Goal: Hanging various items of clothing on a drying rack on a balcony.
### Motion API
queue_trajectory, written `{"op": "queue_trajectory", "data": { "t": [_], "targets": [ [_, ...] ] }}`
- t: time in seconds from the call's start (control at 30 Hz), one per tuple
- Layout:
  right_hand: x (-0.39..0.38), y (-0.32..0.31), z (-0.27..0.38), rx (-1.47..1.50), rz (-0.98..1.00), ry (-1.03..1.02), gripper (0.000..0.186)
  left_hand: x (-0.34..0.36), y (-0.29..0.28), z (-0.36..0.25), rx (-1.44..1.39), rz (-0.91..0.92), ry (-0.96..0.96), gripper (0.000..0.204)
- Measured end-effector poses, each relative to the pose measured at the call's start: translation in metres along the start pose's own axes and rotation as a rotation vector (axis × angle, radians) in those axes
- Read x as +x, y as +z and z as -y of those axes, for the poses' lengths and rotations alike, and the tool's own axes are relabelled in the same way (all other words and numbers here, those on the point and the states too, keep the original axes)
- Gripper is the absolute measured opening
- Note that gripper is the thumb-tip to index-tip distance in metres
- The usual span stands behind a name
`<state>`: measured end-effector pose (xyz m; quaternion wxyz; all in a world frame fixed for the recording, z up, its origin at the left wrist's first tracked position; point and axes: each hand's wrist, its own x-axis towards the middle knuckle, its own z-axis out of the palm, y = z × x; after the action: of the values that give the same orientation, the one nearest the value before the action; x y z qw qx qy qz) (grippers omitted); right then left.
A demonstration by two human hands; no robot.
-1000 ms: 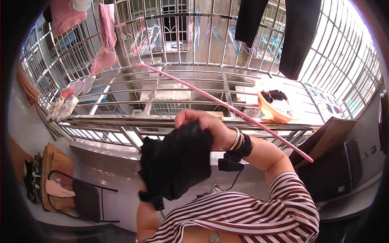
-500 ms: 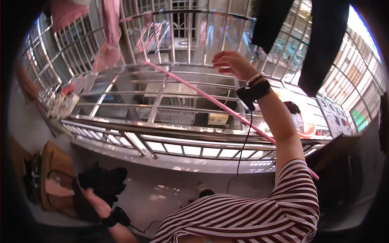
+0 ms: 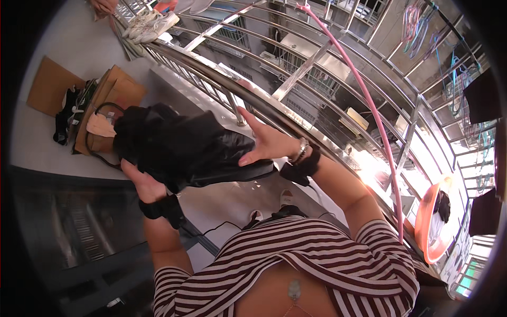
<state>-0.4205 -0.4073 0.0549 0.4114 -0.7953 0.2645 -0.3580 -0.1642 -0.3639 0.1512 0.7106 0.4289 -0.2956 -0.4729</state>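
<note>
A bunched black garment [image 3: 182, 142] hangs in front of me; its exact kind does not show. My left hand [image 3: 145, 182] supports it from the near left side, with the fingers hidden beneath the cloth. At the garment's right end is my right hand [image 3: 272, 141], its thumb and forefinger stretched wide apart. The thumb touches the black cloth, and the other fingers are out of sight.
An open cardboard box [image 3: 113, 87] stands on the floor at the left. Metal railings [image 3: 232, 90] run diagonally ahead, with a pink pole [image 3: 364, 87] across them. White shoes [image 3: 153, 27] sit far left; an orange basin [image 3: 430, 222] is at right.
My view has turned left and down. My right hand has come down from the railings to the black garment, which my left hand has lifted away from the box.
</note>
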Motion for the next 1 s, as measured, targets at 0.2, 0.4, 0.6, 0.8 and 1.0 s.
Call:
{"op": "queue_trajectory", "data": {
  "t": [0.2,0.4,0.6,0.8,1.0],
  "targets": [
    [0.017,0.037,0.041,0.163,-0.280,-0.424,0.056,-0.012,0.063,0.029,0.256,0.735,0.137,0.050],
    [-0.027,0.034,0.087,0.830,-0.744,0.020,0.035,-0.054,0.044,0.009,0.568,0.699,0.572,0.048],
    [-0.099,0.002,0.161,0.997,-1.111,-0.168,0.027,-0.136,0.077,0.056,-0.161,1.220,-1.273,0.069],
    [-0.174,0.019,0.239,0.779,-1.341,-0.358,0.028,-0.199,0.182,0.070,-0.877,1.196,-1.268,0.071],
    [-0.306,-0.026,0.281,-0.237,-1.548,0.190,0.046,-0.292,0.261,0.084,-0.555,1.331,-1.094,0.032]
  ]
}}
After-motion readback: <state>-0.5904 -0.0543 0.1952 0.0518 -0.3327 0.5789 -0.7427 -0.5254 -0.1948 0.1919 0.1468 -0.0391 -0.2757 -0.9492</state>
